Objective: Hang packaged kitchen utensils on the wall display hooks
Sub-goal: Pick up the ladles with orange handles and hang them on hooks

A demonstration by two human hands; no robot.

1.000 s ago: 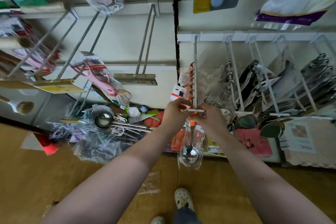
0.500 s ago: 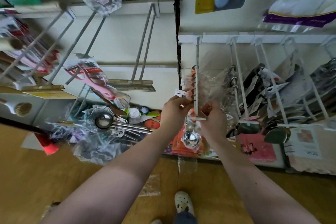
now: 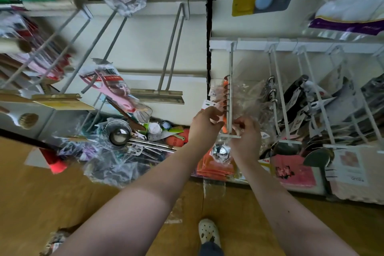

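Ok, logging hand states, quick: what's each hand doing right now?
Left hand: pinching the packaged ladle near its top.
Right hand: gripping the same ladle's packaging.

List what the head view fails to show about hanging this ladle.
All in the head view:
The packaged ladle: its hanging hole and handle are hidden behind the left hand and right hand. Whether it sits on the white hook cannot be told.
Print on the tag: too small.
The goods at the left edge: motion-blurred, cut off.

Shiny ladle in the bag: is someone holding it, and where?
Yes. The left hand and right hand pinch the bagged ladle by its top end, at the white hook. Its bowl hangs below.
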